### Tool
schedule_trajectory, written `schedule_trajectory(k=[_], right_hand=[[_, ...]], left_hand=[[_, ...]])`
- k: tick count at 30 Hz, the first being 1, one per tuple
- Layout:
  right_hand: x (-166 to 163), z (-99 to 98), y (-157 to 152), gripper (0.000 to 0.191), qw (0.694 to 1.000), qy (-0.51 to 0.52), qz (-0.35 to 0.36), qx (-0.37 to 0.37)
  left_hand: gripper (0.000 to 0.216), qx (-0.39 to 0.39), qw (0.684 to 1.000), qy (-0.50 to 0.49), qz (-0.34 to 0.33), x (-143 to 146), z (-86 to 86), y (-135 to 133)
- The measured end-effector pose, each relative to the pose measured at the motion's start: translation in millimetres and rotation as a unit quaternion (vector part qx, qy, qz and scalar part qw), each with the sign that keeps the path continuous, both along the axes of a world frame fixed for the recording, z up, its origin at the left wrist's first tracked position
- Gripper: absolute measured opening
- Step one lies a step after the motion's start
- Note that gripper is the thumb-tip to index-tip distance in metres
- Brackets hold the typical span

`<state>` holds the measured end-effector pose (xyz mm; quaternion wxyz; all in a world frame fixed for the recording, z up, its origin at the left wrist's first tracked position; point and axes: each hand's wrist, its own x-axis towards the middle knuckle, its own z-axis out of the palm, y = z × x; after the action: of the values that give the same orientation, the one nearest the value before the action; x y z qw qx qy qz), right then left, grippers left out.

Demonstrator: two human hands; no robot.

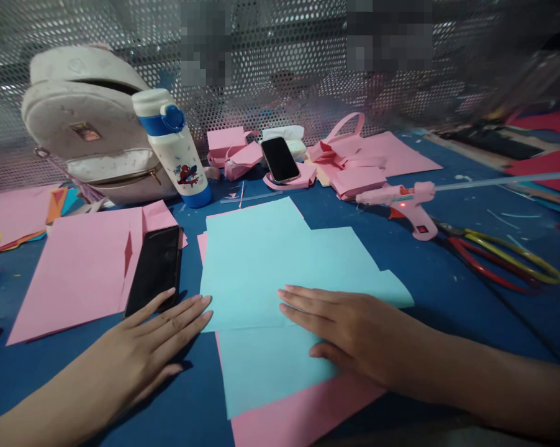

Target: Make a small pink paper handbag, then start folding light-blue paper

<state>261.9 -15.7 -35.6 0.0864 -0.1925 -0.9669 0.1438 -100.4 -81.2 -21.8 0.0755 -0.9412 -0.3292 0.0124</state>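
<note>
Light-blue paper (261, 261), cut in a stepped outline, lies in front of me with a crease or edge running across its lower part. Pink paper (303, 419) shows beneath it at the bottom and along its left side. My right hand (354, 323) rests flat on the blue paper, fingers stretched to the left. My left hand (154, 341) lies with fingers spread, its tips touching the blue paper's left edge. Just beyond its index finger is a black phone (156, 267), lying on a folded pink sheet (82, 267). Neither hand grips anything.
A pink glue gun (403, 202) with a lit red light and scissors (503, 254) lie at right. A white bottle (175, 149) and a backpack (98, 124) stand at back left. Pink paper pieces (354, 161) and another phone (280, 159) sit along the perforated metal panel (261, 81).
</note>
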Motion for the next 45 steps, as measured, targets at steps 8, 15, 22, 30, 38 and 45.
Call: schedule_trajectory(k=[8,15,22,30,38,45], right_hand=[[-1.3,0.1,1.0,0.047,1.0,-0.008,-0.002,-0.01],[-2.8,-0.9,-1.4,0.042,1.0,-0.013,-0.01,0.014],[-4.0,-1.9,-2.5,0.041,0.999,-0.002,-0.009,0.043],[-4.7,-2.4,-5.0,0.042,0.998,0.005,-0.011,0.059],[-4.9,4.5,-4.8,0.043,0.999,-0.021,-0.016,0.029],[-4.4,4.4,-5.1,0.044,0.999,-0.03,-0.017,0.009]], left_hand=[[0.049,0.02,0.999,0.034,-0.028,-0.1,9.9,5.3],[0.047,0.018,0.998,0.045,-0.029,17.4,14.7,11.1],[0.067,-0.08,0.995,0.004,-0.056,72.6,8.1,11.8],[0.07,-0.017,0.999,-0.041,0.007,109.3,-10.0,-8.0],[0.06,-0.014,0.999,-0.032,0.034,76.1,-15.6,-9.4],[0.057,0.009,0.997,-0.032,0.07,44.1,-11.7,-27.9]])
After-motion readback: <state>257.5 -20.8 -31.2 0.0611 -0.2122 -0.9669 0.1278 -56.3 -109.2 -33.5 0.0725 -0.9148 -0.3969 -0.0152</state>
